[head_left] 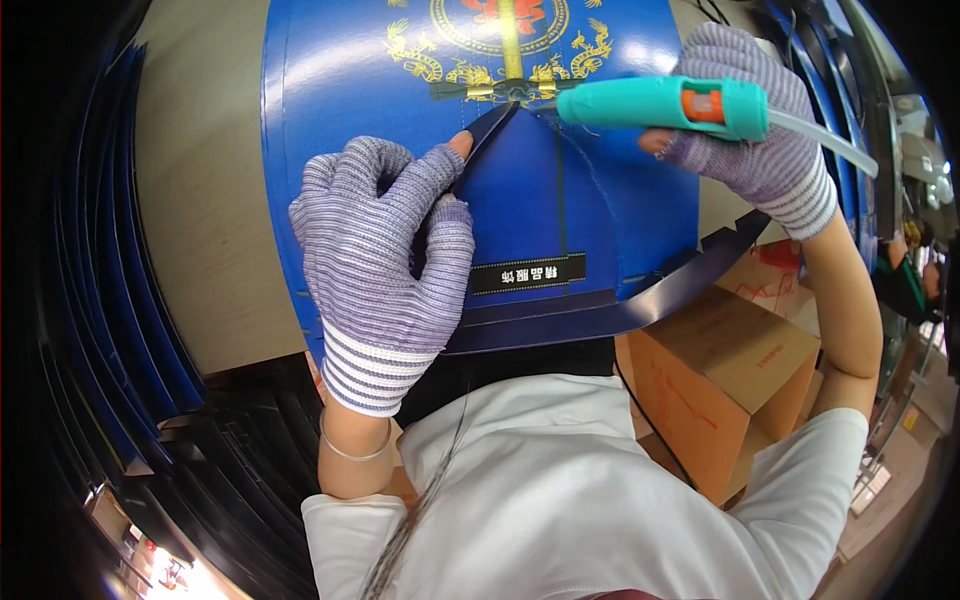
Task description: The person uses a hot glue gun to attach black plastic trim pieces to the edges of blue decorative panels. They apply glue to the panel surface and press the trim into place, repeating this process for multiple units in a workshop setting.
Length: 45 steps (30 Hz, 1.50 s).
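A blue printed panel (640, 200) with gold dragon designs lies on the table in front of me. My left hand (385, 250), in a purple-and-white striped glove with bare fingertips, is closed on a dark blue strip (492, 128), thumb and forefinger at its edge. The strip's tip meets a dark and gold ornament (515, 91) on the panel. My right hand (750, 110), gloved alike, grips a teal glue gun (600, 104). Its nozzle points left, close to the ornament. From its back sticks out a translucent glue stick (830, 143). A thin pale line curves across the panel below the nozzle.
Along the panel's near edge, a dark strip (560, 325) curves up to the right. Blue and black sheets (115, 230) stand stacked at the left. A cardboard box (710, 370) is at the lower right, with a black cord (655, 430) beside it.
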{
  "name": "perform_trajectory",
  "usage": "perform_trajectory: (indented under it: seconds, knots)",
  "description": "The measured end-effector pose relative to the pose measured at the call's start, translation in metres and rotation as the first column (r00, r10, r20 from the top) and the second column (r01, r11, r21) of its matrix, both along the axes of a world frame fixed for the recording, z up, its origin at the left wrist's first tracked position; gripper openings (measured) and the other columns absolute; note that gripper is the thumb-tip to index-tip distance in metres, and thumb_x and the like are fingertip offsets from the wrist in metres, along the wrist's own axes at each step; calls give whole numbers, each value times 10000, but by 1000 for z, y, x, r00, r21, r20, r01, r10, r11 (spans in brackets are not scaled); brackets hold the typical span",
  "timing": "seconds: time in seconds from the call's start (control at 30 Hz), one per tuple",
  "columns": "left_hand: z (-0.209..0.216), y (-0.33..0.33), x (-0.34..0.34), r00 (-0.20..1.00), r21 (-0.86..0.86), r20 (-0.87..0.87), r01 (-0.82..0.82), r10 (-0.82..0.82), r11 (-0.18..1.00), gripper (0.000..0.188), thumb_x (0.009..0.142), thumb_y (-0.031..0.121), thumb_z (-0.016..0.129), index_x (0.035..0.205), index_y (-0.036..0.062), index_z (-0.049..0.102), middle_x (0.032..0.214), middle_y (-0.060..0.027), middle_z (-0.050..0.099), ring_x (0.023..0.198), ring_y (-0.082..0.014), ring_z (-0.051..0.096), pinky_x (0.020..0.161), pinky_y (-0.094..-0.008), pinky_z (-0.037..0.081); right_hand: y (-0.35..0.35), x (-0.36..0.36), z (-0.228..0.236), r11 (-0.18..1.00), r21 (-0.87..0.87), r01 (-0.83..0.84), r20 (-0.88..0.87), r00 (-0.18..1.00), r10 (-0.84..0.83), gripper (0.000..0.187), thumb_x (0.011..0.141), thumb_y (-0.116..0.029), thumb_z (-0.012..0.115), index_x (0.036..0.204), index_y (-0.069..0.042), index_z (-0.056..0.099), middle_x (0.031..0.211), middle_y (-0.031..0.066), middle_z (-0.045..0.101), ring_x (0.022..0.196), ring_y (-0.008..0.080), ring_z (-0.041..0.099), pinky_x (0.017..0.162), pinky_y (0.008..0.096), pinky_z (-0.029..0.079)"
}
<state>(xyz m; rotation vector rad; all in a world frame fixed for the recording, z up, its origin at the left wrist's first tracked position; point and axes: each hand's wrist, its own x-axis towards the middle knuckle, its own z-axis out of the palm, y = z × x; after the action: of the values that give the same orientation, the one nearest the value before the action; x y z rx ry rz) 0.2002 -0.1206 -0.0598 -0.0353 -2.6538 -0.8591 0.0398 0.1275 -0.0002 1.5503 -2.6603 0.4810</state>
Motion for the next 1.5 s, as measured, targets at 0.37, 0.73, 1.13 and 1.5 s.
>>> perform_trajectory:
  seconds: [0.37, 0.73, 1.13, 1.5]
  knots:
    - [7, 3, -2, 1000, -24, 9, -3, 3, 1000, 323, 756, 78, 661, 1065, 93, 750, 847, -73, 573, 839, -250, 511, 813, -382, 393, 37, 14, 7, 997, -80, -11, 190, 981, 26, 454, 730, -471, 840, 809, -55, 674, 770, 79, 642, 753, 270, 637, 662, 369, 516]
    - [12, 9, -7, 1000, 8, 14, 20, -20, 1000, 394, 759, -16, 627, 1126, 65, 746, 839, -95, 541, 817, -244, 489, 775, -363, 435, 161, -2, -31, 495, -479, 725, 516, 688, -510, 360, 875, -336, 785, 1024, -13, 730, 800, 4, 678, 741, 67, 599, 676, 226, 479]
    - [6, 7, -6, 1000, 36, -14, 25, -25, 999, 373, 766, -29, 626, 1110, 49, 746, 837, -98, 543, 803, -244, 499, 771, -356, 434, 154, -14, -50, 658, -267, 704, 25, 688, -725, 457, 846, -388, 777, 1064, 4, 687, 859, 85, 687, 758, 165, 642, 731, 305, 518]
    - [3, 3, -5, 999, 10, -23, 33, -33, 999, 363, 769, -1, 638, 1114, 41, 742, 856, -106, 562, 819, -248, 502, 773, -363, 442, 77, 120, -2, 976, -6, 216, -17, 976, -217, 328, 728, -61, 714, 1053, -97, 737, 811, 42, 651, 720, 245, 588, 701, 365, 454]
